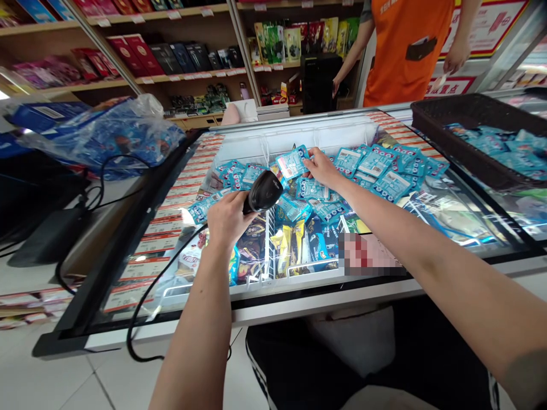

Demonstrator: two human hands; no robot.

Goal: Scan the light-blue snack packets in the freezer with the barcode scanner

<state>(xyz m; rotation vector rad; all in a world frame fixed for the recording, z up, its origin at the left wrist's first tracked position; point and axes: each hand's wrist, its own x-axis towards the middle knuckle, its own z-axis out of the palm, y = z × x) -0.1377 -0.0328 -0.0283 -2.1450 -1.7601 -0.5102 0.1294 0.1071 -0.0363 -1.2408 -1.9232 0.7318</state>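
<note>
My left hand [228,219] is wrapped round the handle of a black barcode scanner [265,191], whose head points away from me to the right. A black cable runs from it down to the left. Between the fingers of my right hand [321,167] is the edge of a small blue packet [293,163], held up just beyond the scanner head. Many similar blue packets [376,162] lie spread over the glass top of a chest freezer [252,314], around and below my right hand. Wrapped ice creams [294,246] show through the glass.
A dark basket [478,108] with more blue packets stands at the right. On the left are a clear plastic bag [128,128] of blue packages and black cables. Across the freezer stands a person in an orange apron [408,51], before stocked shelves [188,74].
</note>
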